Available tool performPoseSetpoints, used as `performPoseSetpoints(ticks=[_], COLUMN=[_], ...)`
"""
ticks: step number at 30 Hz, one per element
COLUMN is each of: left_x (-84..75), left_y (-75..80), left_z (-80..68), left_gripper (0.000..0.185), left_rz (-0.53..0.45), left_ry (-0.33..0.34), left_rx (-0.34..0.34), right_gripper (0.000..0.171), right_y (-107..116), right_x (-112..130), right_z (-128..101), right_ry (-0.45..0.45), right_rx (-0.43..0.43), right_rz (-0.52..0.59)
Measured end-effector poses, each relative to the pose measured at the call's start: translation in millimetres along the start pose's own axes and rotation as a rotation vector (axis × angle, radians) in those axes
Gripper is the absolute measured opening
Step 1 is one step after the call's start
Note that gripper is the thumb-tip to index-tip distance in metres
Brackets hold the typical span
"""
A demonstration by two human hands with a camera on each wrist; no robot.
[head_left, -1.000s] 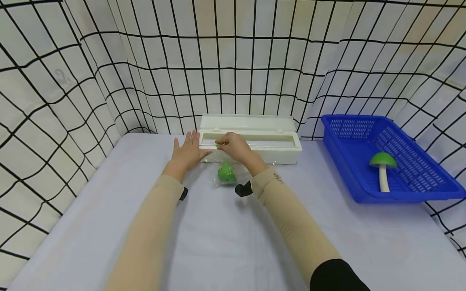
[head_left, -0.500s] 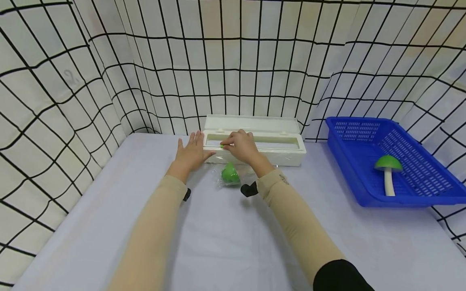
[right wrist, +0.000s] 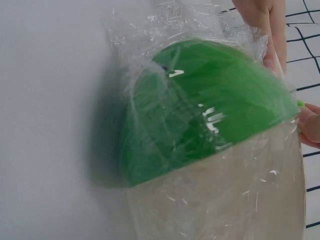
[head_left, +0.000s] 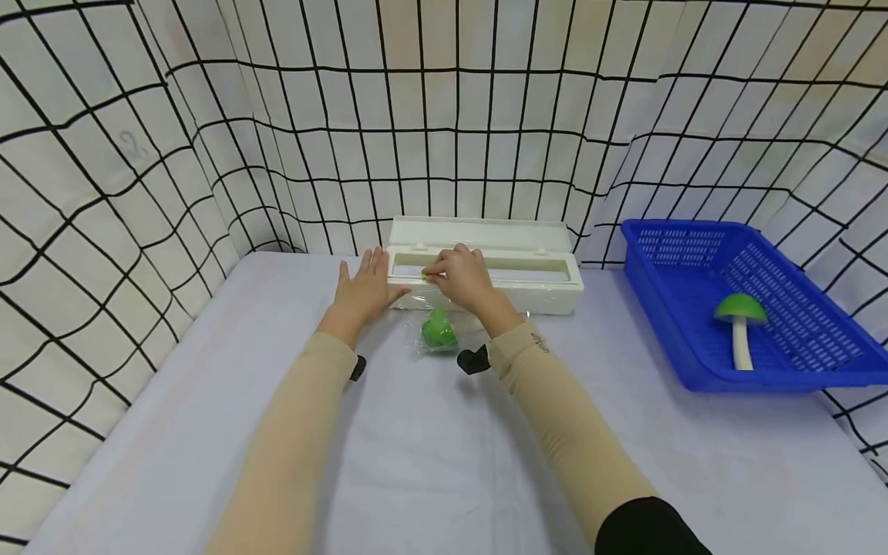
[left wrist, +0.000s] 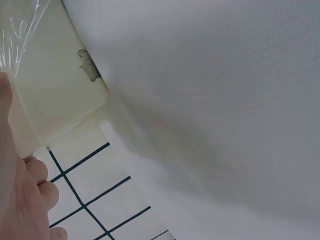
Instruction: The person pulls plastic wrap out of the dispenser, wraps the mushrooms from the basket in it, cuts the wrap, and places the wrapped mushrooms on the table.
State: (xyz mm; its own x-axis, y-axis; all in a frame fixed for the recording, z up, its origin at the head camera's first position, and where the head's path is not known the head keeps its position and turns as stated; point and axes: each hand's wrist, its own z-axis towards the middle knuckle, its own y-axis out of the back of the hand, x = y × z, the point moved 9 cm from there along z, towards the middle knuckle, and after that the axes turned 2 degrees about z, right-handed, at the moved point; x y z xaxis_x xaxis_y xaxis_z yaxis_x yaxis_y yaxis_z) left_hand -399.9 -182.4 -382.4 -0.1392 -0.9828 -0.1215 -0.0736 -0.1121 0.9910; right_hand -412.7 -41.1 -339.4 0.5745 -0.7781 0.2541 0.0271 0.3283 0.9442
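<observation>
A white cling film dispenser (head_left: 534, 297) lies at the back middle of the table, lid raised. My left hand (head_left: 362, 289) rests at its left end, fingers spread; in the left wrist view the thumb lies on the film-covered front. With its fingertips my right hand (head_left: 461, 276) pinches a small green cutter slider (right wrist: 300, 103) on the front rim, left of centre. Clear cling film (right wrist: 175, 15) hangs from the dispenser over a green, pear-shaped thing (head_left: 438, 330) on the table. In the right wrist view, that thing shows large through the wrinkled film.
At the right stands a blue perforated basket (head_left: 655, 308). A mushroom (head_left: 741, 324) with a green cap and white stem leans inside it. Black wire mesh (head_left: 458, 131) walls surround the back and sides of the white-covered table (head_left: 409, 462).
The view has shifted slightly, moving the scene rightward in frame. My right hand still pinches the slider near the same place; my left hand stays on the dispenser's left end.
</observation>
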Motion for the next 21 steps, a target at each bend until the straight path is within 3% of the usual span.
performPoseSetpoints(ticks=[8, 21], left_x=[-3.8, -6.6], left_y=[5.5, -2.7], left_z=[-1.5, 1.6], left_gripper=[0.085, 0.084], left_rz=[0.029, 0.012], left_ry=[-0.039, -0.030], left_rx=[-0.001, -0.017], right_gripper=[0.025, 0.024], right_y=[0.1, 1.7], right_x=[3.3, -3.1], right_z=[2.9, -5.2], right_ry=[0.000, 0.035], right_rx=[0.011, 0.015], right_rz=[-0.026, -0.041])
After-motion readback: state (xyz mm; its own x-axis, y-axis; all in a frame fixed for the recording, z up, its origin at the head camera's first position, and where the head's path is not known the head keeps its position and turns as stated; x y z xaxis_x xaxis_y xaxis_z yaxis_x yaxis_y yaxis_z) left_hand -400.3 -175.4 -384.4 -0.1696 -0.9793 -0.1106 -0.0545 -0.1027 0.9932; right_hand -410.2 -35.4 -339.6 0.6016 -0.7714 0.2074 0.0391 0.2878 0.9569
